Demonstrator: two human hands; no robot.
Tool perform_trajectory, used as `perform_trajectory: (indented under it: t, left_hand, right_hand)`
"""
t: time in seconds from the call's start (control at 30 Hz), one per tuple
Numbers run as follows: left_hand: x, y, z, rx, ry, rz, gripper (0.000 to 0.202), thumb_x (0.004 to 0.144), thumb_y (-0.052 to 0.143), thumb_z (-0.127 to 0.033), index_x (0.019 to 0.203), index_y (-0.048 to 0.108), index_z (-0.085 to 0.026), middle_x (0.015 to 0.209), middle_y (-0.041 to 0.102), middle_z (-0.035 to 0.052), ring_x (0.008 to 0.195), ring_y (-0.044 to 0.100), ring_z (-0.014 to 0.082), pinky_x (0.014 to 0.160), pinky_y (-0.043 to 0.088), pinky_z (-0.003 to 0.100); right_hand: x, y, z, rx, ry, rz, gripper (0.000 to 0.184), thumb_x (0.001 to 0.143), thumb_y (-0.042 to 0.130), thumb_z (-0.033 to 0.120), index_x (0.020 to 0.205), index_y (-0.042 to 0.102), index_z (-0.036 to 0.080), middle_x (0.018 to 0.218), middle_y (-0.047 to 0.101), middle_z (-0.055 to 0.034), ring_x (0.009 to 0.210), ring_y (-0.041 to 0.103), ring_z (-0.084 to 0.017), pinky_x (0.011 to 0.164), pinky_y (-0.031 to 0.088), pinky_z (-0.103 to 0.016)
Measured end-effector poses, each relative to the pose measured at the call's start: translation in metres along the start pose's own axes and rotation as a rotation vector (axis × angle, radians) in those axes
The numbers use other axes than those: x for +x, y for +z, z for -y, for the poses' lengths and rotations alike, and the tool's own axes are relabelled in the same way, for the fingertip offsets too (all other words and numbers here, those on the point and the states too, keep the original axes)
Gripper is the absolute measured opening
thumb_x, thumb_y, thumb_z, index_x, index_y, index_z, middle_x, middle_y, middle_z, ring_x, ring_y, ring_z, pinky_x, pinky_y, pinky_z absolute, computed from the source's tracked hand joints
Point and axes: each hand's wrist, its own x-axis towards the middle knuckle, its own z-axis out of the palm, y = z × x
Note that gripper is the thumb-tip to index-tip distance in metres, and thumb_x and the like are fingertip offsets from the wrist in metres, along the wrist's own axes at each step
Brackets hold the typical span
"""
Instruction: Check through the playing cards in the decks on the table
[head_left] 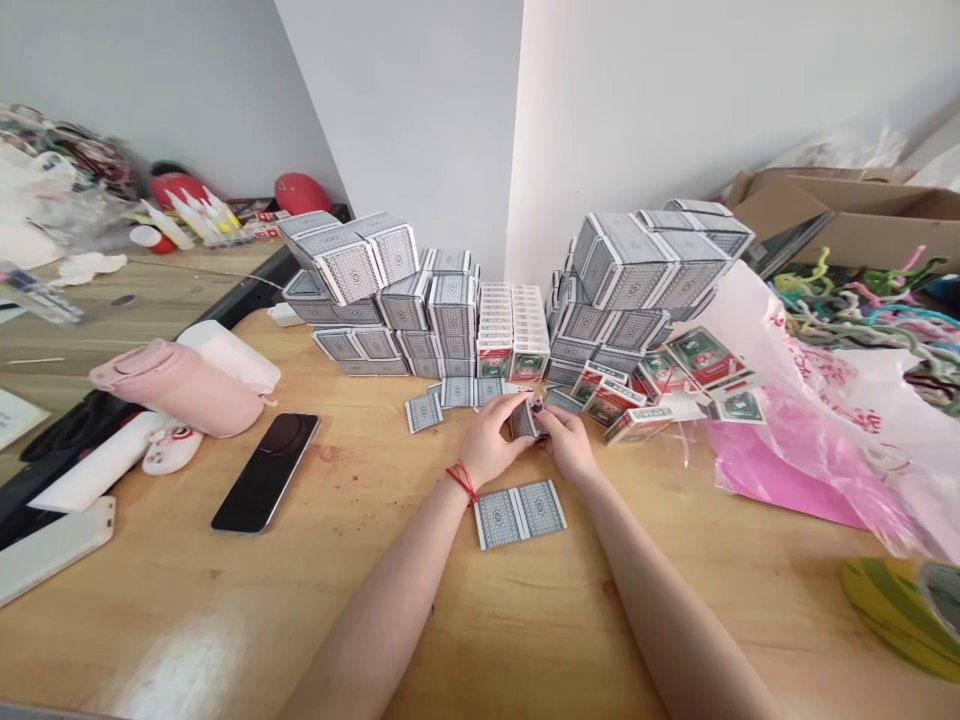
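- The left hand [489, 440] grips a small card pack [523, 422], thumb on its near side and fingers on its far side.
- The right hand [568, 437] grasps the same pack at its right end, so both hands meet on it above the middle of the bench [337, 610].
- A red cord [462, 482] circles the left wrist.
- Nearer than the hands, between the two forearms, a pair of grey-patterned cards [525, 512] lies side by side on the bench.
- Just beyond the hands and to the left, more patterned cards [459, 392] lie flat, one of them set askew.
- Far left of centre stands a left stack [405, 305] of grey-patterned blocks; a similar right stack [637, 275] rises far right, with upright rows of card boxes [514, 330] between them.
- Red and green boxes [615, 402] lean or lie in front of the right stack, near the right hand.
- Well apart on the left are a dark-screened phone [266, 475] and a pink bottle [199, 390] lying on its side.
- On the right lie a pink sheet [780, 475], crumpled plastic [862, 400] and, nearest, a yellow-green tape roll [885, 605].
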Motion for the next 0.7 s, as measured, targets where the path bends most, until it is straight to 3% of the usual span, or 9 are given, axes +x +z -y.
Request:
perform_trajectory:
  t: [0.3,0.7]
  left_hand:
    - [0.0006,-0.001,-0.0017,-0.01,-0.01,0.0,0.057,0.069,0.063,-0.019,0.122,0.043,-0.025,0.121,0.052,0.0053,0.113,0.048,0.0203,0.097,0.041,0.043]
    - [-0.0002,-0.0009,-0.0014,0.018,-0.029,-0.03,0.054,0.069,0.064,-0.02,0.119,0.045,-0.024,0.12,0.053,0.006,0.112,0.049,0.02,0.097,0.041,0.041]
  right_hand:
    - [-0.0017,-0.0005,0.002,-0.032,-0.019,0.025,0.032,0.067,0.057,0.049,0.068,0.06,0.017,0.061,0.054,-0.0006,0.056,0.044,-0.013,0.049,0.033,-0.023]
    - [-0.0059,0.0004,0.0048,-0.096,-0.051,0.069,0.037,0.073,0.052,0.052,0.064,0.055,0.016,0.058,0.041,0.0011,0.055,0.036,-0.011,0.05,0.032,-0.022]
